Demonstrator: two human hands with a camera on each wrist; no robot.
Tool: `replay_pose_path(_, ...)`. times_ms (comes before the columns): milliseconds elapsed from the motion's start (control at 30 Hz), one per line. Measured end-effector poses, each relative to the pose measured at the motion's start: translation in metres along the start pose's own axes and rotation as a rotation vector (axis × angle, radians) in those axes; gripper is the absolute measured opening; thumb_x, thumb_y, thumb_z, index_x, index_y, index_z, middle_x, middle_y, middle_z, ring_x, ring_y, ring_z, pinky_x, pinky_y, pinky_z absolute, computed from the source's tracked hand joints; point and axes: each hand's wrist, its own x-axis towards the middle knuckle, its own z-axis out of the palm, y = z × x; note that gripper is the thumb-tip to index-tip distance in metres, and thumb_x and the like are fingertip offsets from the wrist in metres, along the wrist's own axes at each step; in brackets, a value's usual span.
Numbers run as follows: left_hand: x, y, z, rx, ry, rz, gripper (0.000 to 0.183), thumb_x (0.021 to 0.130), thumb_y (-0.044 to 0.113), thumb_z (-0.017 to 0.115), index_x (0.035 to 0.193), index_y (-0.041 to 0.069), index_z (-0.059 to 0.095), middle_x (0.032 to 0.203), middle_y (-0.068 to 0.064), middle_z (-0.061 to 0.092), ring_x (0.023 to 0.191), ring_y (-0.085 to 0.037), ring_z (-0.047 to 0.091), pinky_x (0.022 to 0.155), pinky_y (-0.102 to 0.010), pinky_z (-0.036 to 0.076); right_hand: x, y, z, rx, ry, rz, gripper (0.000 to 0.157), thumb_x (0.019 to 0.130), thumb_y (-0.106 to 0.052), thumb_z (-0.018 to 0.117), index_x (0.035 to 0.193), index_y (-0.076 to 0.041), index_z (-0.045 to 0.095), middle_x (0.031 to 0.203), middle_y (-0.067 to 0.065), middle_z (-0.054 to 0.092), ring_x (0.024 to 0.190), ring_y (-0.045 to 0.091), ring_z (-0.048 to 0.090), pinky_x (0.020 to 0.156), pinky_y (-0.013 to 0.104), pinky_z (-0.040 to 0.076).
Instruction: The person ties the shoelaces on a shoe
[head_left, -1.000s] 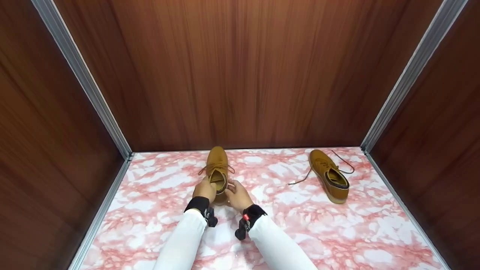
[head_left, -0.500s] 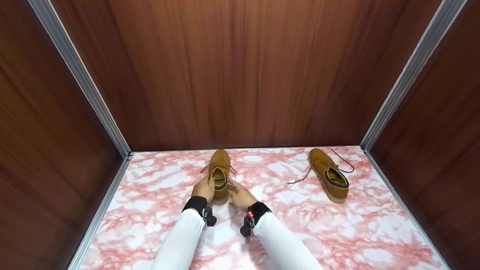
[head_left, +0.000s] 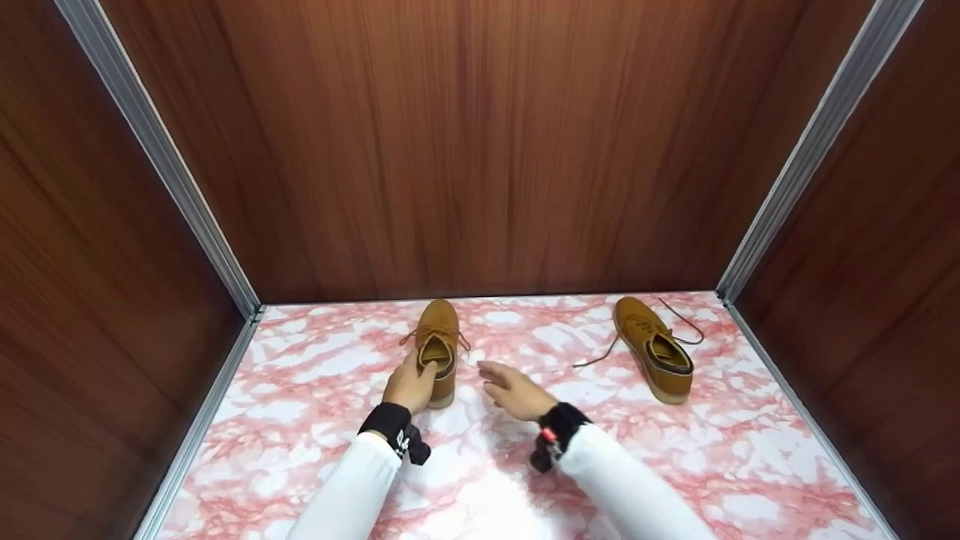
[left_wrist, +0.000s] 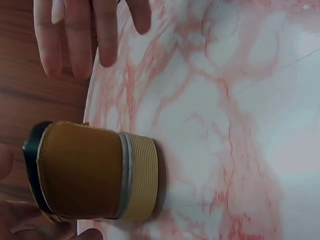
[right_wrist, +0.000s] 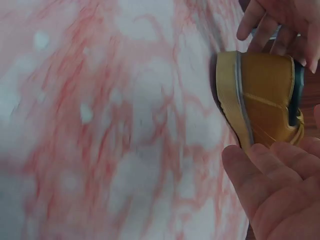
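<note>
A wood-grain back panel (head_left: 480,165) rises just beyond the toe of the tied shoe (head_left: 437,324). The marbled worktop (head_left: 536,337) spreads to both sides of that shoe, its left edge well apart from it. The tied shoe stands upright, toe towards the panel, heel towards the person, long axis nearly straight. Well to its right, a second shoe (head_left: 651,346) slants, toe left and panelward. The left hand (head_left: 411,384) grips the tied shoe's left collar; the right hand (head_left: 519,391), fingers loosely extended, is apart, near its right side.
</note>
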Motion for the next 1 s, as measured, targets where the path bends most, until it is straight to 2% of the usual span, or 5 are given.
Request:
replay_pose_path(333, -0.021, 0.012, 0.004, 0.050, 0.059, 0.103, 0.070, 0.102, 0.033, 0.062, 0.158, -0.002, 0.039, 0.161, -0.033, 0.039, 0.147, -0.052, 0.043, 0.123, -0.058, 0.037, -0.046, 0.010, -0.068, -0.218, 0.165, -0.115, 0.047, 0.105, -0.014, 0.060, 0.150, -0.004, 0.051, 0.153, 0.023, 0.055, 0.136, 0.046, 0.057, 0.113, 0.058, 0.049)
replay_pose_path(533, -0.033, 0.025, 0.009, 0.090, 0.059, 0.183, 0.071, 0.099, 0.035, 0.065, 0.157, 0.001, 0.043, 0.163, -0.034, 0.035, 0.148, -0.054, 0.039, 0.122, -0.062, 0.036, -0.077, 0.022, -0.110, -0.464, 0.299, -0.143, 0.046, 0.101, -0.015, 0.067, 0.144, -0.004, 0.057, 0.149, 0.022, 0.059, 0.138, 0.042, 0.057, 0.116, 0.058, 0.045)
replay_pose_path(733, -0.041, 0.038, 0.017, 0.137, 0.046, 0.272, 0.072, 0.097, 0.037, 0.067, 0.156, 0.003, 0.044, 0.164, -0.033, 0.034, 0.151, -0.053, 0.034, 0.124, -0.065, 0.031, -0.102, 0.039, -0.148, -0.614, 0.448, -0.101, 0.043, 0.096, -0.011, 0.073, 0.136, 0.000, 0.062, 0.159, 0.028, 0.045, 0.146, 0.050, 0.044, 0.122, 0.066, 0.033)
replay_pose_path(867, -0.048, 0.047, 0.024, 0.150, 0.027, 0.321, 0.073, 0.097, 0.039, 0.067, 0.157, 0.005, 0.044, 0.164, -0.031, 0.035, 0.151, -0.053, 0.035, 0.124, -0.067, 0.029, -0.114, 0.051, -0.168, -0.636, 0.505, -0.049, 0.042, 0.095, -0.011, 0.071, 0.134, 0.001, 0.063, 0.162, 0.031, 0.039, 0.147, 0.054, 0.039, 0.123, 0.068, 0.028)
replay_pose_path(1000, -0.054, 0.056, 0.033, 0.130, 0.000, 0.347, 0.074, 0.097, 0.039, 0.068, 0.157, 0.004, 0.043, 0.165, -0.029, 0.035, 0.152, -0.053, 0.034, 0.124, -0.066, 0.029, -0.123, 0.064, -0.184, -0.616, 0.542, 0.017, 0.042, 0.096, -0.013, 0.070, 0.134, 0.002, 0.062, 0.162, 0.035, 0.036, 0.146, 0.058, 0.038, 0.122, 0.069, 0.029)
